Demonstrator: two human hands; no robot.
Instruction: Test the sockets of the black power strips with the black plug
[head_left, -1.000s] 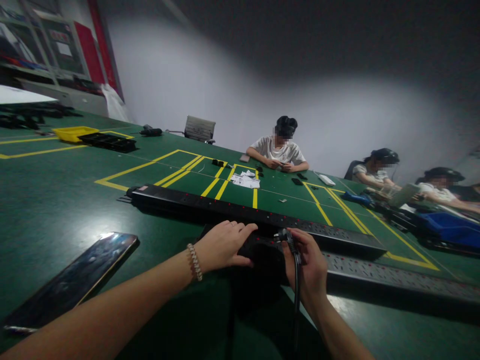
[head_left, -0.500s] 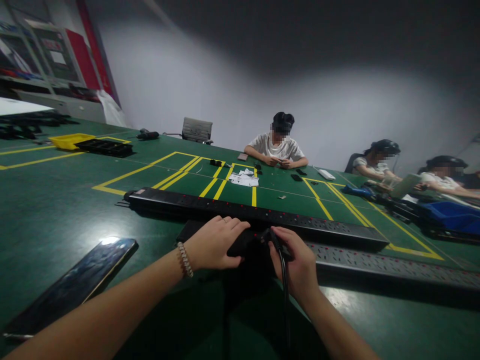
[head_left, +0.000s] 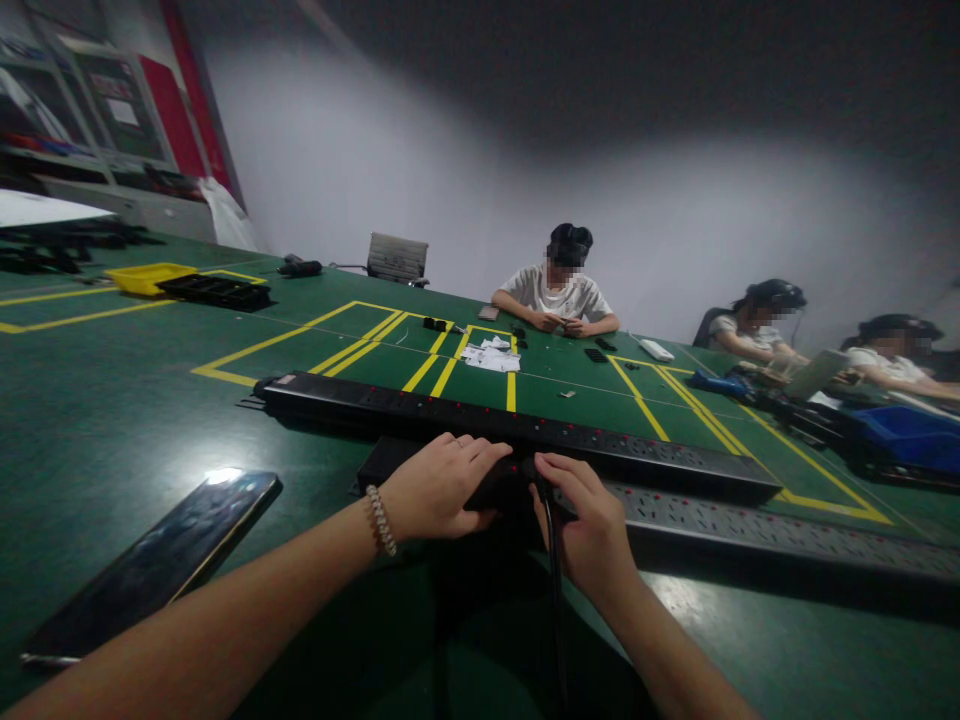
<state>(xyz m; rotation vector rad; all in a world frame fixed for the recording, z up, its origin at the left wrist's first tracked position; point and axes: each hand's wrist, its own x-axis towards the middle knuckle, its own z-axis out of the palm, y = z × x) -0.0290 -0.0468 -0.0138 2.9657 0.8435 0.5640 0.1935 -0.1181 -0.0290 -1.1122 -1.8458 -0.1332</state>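
Observation:
On the green table, a long black power strip (head_left: 720, 520) with rows of sockets runs to the right edge of the head view. My left hand (head_left: 442, 490), with a beaded bracelet at the wrist, is wrapped over its left part. Between the fingers of my right hand (head_left: 589, 510) is a black plug (head_left: 534, 468), held against the strip's socket face; whether its pins are in cannot be made out. The plug's black cable (head_left: 555, 600) hangs down towards me. A second black power strip (head_left: 450, 405) lies just behind.
A phone (head_left: 157, 560) lies at the left. Farther back are a yellow tray (head_left: 146, 278), a black tray (head_left: 217, 292) and white papers (head_left: 491, 355). One person (head_left: 555, 295) sits opposite; two more sit at the right beside a blue bin (head_left: 907, 435).
My right hand and the plug have shifted slightly left, closer to my left hand. The cable now hangs farther left. The view has moved a little.

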